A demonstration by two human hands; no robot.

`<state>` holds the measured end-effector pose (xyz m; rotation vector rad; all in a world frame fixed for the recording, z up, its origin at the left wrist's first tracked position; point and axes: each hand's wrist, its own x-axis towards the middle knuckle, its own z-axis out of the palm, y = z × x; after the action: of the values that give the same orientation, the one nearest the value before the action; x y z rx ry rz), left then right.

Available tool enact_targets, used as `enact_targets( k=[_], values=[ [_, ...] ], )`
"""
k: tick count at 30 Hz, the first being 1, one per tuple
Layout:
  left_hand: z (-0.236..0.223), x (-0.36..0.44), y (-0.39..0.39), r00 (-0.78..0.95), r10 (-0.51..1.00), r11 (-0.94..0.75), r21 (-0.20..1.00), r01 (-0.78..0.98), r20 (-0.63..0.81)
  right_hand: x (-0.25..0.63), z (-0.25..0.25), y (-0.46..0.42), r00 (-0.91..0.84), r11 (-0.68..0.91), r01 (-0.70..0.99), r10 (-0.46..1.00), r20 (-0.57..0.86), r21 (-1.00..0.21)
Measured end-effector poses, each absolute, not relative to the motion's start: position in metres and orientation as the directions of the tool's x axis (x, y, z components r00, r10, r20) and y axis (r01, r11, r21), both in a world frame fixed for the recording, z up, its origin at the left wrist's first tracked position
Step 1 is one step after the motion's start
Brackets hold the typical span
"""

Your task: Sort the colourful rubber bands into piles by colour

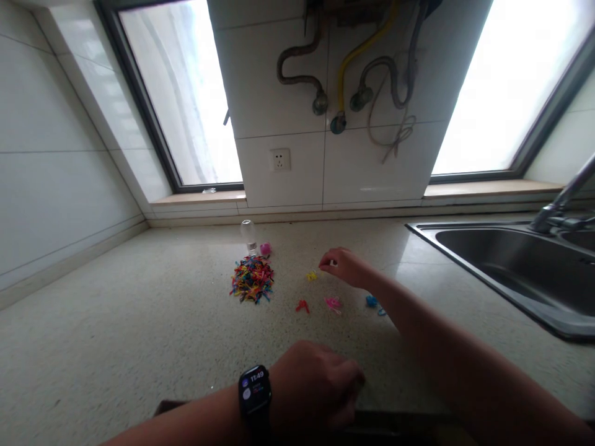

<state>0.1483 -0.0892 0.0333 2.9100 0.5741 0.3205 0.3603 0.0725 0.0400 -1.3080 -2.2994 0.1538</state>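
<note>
**Head camera looks forward and down across a speckled countertop (139, 310)**

The single view is from the person's head, at the near side of the counter. It faces forward to the tiled wall (264, 80) and is inclined downward, so the countertop fills much of the lower part. The angle is wide: it takes in the left window (181, 93), the right window (515, 93) and, at the right edge, part of the steel sink (502, 251). The left hand (318, 384) is nearest to the lens, low in the picture; the right hand (346, 267) is farther away, near the centre. The wall stands behind, more distant.
</note>
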Motion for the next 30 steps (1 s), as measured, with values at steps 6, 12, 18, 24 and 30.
enact_targets(
  k=[6,12,18,24,30],
  values=[
    [0.032,0.148,-0.089,0.905,0.382,-0.918,0.191,0.348,0.186,0.340,0.035,0.081,-0.480,0.555,0.776,0.828,0.290,-0.300],
    [0.027,0.148,-0.088,0.902,0.378,-0.919,0.207,0.337,0.210,0.361,0.031,0.080,-0.443,0.531,0.804,0.834,0.328,-0.267],
    [0.027,0.148,-0.088,0.895,0.375,-0.921,0.201,0.332,0.240,0.412,0.032,0.075,-0.359,0.440,0.871,0.873,0.330,-0.218],
    [0.028,0.147,-0.088,0.897,0.377,-0.917,0.227,0.326,0.233,0.462,0.016,0.088,-0.135,0.262,0.876,0.939,0.316,-0.405],
    [0.027,0.141,-0.084,0.910,0.352,-0.918,0.274,0.288,0.220,0.480,0.003,0.096,0.027,0.161,0.761,0.960,0.279,-0.628]
  ],
)
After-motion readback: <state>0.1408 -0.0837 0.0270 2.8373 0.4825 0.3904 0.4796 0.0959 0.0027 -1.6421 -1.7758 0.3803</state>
